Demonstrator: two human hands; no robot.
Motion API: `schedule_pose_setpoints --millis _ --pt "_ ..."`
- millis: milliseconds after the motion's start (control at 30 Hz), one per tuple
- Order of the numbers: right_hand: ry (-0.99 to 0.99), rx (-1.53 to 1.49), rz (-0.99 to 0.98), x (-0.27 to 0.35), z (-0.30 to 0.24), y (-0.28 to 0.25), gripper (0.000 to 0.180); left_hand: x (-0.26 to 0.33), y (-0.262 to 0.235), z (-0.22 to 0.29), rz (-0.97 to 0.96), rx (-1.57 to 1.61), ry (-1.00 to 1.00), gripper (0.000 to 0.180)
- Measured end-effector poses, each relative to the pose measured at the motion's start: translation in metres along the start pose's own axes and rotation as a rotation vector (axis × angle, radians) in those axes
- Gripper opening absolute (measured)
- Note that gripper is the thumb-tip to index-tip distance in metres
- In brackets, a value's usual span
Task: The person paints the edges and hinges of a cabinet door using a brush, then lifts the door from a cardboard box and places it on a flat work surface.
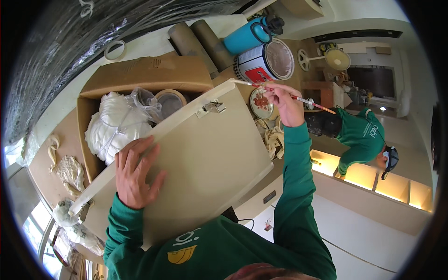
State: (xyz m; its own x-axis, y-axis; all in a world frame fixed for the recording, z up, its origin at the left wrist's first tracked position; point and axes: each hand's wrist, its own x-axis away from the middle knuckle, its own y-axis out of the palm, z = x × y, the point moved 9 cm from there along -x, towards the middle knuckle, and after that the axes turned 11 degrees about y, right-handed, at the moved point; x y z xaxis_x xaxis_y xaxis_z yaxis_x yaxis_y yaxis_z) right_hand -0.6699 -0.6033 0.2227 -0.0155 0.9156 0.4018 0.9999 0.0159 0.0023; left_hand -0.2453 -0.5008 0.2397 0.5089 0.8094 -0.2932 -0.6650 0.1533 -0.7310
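A beige cabinet door (205,163) with metal hinges (211,108) along its far edge lies tilted in front of me. My left hand (137,175) rests on its left part with the fingers spread. Between the fingers of my right hand (285,105) is a thin paintbrush (317,106), its tip touching or very near the door's far right corner. Just beyond that hand stand a small dish (261,103) with reddish-brown bits in it and a large paint can (254,63) with a white, red and dark label.
Behind the door sits an open cardboard box (140,70) holding a white plastic-wrapped bundle (114,123) and a tape roll (171,103). Dark cardboard tubes (193,46) and a blue bottle (247,37) lie further back. At right, a co-worker in green (361,135) leans over lit shelves (392,184).
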Motion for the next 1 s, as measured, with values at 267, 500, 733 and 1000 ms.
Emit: schedule_pose_setpoints --millis 267,500,733,1000 --pt "-0.308 -0.234 0.134 0.125 -0.02 -0.043 0.036 0.002 -0.005 0.019 0.134 -0.078 0.113 0.064" --pt "-0.246 -0.233 -0.059 0.265 0.031 -0.006 0.042 0.062 -0.059 0.114 0.255 -0.295 0.195 0.062" --pt "-0.132 -0.104 -0.403 0.352 0.098 0.108 0.043 0.28 -0.153 0.193 0.62 -0.581 -0.219 0.058" --pt "-0.044 0.183 -0.645 0.401 0.213 0.317 0.032 0.608 -0.07 0.148 1.103 -0.462 -0.877 0.041"
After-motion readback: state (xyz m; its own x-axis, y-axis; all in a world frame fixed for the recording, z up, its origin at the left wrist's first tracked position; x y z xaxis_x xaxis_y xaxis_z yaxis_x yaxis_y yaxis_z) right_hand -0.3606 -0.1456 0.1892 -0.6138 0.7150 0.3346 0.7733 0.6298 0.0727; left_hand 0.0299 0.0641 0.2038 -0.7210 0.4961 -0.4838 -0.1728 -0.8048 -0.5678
